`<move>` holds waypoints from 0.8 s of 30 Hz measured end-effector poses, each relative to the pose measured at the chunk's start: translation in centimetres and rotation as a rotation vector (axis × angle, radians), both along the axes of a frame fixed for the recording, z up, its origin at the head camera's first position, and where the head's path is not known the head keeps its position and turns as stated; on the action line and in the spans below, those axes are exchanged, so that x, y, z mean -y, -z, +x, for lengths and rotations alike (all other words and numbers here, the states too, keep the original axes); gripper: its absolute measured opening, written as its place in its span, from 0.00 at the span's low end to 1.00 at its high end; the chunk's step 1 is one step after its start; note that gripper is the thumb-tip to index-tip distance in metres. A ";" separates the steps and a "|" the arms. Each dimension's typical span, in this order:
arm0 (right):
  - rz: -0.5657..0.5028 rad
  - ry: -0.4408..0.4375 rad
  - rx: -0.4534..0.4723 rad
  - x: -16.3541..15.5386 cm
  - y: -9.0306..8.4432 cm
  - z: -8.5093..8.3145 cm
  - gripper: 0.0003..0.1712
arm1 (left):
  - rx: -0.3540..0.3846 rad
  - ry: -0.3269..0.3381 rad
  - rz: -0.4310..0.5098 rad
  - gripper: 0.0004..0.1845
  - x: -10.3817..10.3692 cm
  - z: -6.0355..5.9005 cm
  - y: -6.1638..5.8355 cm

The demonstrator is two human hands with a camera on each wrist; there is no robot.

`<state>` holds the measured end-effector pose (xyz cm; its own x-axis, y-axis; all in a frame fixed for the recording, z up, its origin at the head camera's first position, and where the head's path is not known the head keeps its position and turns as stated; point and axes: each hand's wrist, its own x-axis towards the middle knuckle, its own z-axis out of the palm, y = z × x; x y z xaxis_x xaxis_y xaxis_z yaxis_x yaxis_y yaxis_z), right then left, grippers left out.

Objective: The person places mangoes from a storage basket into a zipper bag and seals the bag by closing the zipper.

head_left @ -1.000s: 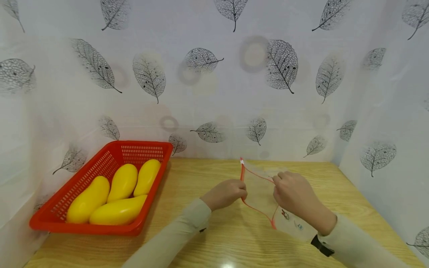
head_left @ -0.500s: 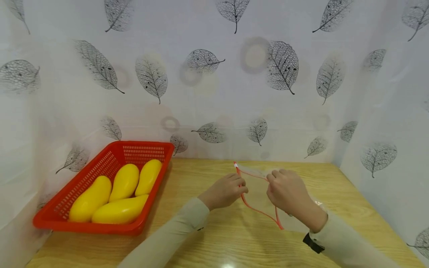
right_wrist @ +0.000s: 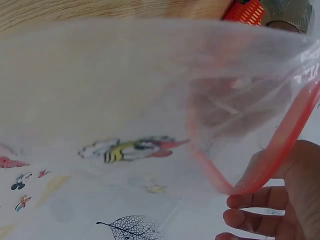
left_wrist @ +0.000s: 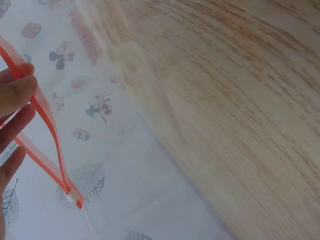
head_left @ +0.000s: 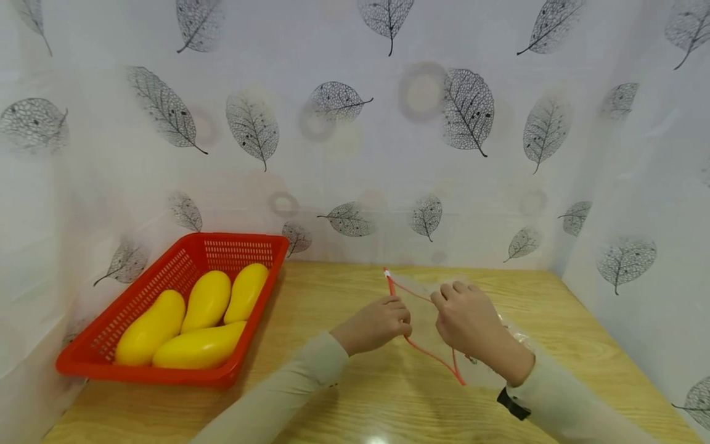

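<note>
Zip bag (head_left: 438, 327), mouth leftward, pinched open by left hand (head_left: 377, 324) and right hand (head_left: 466, 317).

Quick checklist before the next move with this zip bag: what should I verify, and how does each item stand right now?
1. Left hand pinches the red rim of the zip bag: ok.
2. Right hand grips the opposite rim: ok.
3. Bag mouth pulled apart: ok, the rim forms an open loop.
4. Bag holds nothing inside: cannot tell, though the film looks clear.
5. Mangoes ready in the red basket: ok, four lie there.
6. Path over the table between basket and bag: ok.
</note>
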<state>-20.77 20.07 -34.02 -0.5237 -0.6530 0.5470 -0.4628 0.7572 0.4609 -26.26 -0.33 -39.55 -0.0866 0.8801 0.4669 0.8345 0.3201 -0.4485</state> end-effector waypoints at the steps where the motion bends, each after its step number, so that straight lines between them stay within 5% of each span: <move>1: 0.009 0.007 0.007 0.0 0.0 0.0 0.05 | 0.006 -0.005 -0.001 0.02 0.0 0.1 -0.1; 13: 0.059 0.075 0.144 -0.8 0.6 0.1 0.10 | 0.076 -0.033 -0.037 0.02 0.7 -0.4 -0.1; 24: -0.036 0.055 0.080 -0.9 0.9 0.8 0.13 | 0.064 -0.063 -0.011 0.02 1.1 -2.4 1.3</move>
<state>-20.01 20.93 -34.96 -0.6010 -0.6030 0.5246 -0.4545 0.7978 0.3963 -28.65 -1.44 -40.87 -0.1713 0.8771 0.4487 0.8397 0.3682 -0.3992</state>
